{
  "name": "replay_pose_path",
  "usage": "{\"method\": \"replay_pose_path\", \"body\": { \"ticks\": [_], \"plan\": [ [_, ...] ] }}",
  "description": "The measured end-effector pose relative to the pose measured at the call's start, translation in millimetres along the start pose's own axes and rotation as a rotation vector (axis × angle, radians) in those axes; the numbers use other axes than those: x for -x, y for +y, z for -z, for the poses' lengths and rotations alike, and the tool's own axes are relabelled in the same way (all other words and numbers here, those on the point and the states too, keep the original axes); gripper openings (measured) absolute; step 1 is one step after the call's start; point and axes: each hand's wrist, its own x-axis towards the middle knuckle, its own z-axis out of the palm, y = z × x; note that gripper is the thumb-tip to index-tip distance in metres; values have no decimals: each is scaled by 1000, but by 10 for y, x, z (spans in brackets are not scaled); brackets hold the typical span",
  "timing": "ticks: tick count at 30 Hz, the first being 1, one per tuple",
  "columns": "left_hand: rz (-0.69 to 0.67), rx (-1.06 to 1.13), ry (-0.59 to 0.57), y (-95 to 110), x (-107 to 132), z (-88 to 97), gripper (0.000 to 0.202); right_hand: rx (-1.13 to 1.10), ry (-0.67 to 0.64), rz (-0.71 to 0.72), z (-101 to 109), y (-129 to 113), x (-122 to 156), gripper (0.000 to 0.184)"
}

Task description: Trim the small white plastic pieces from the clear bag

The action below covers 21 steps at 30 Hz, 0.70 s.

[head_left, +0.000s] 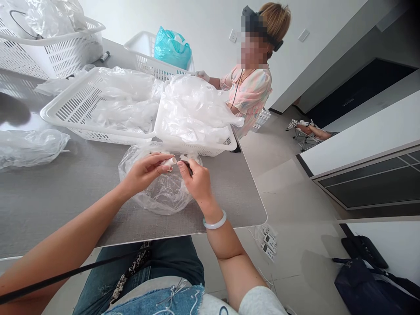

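Note:
My left hand (144, 171) pinches a small white cylinder (169, 162) between thumb and fingertips, above a crumpled clear plastic bag (162, 192) on the grey table (59, 197). My right hand (196, 178), with a pale bangle on the wrist, is closed in a pinch just right of the cylinder; a small dark piece shows at its fingertips, too small to name. The two hands nearly touch.
Two white slotted baskets (70, 109) (197, 146) full of clear bags stand just beyond the hands, with more baskets and a teal bag (172, 48) at the back. Another person (251, 94) stands at the table's far right. Loose plastic (29, 146) lies left. The table edge runs right of my hands.

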Motion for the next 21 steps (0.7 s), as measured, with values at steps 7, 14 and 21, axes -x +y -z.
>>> {"method": "replay_pose_path", "body": {
  "ticks": [7, 14, 21],
  "plan": [
    [70, 156, -51, 110, -8, 29, 47, 79, -92, 95, 42, 20, -40, 60],
    [108, 115, -60, 99, -4, 29, 51, 200, -110, 141, -31, -17, -17, 62],
    [129, 72, -57, 124, -10, 25, 50, 267, -31, 160, -75, 16, -12, 64]
  ]
}}
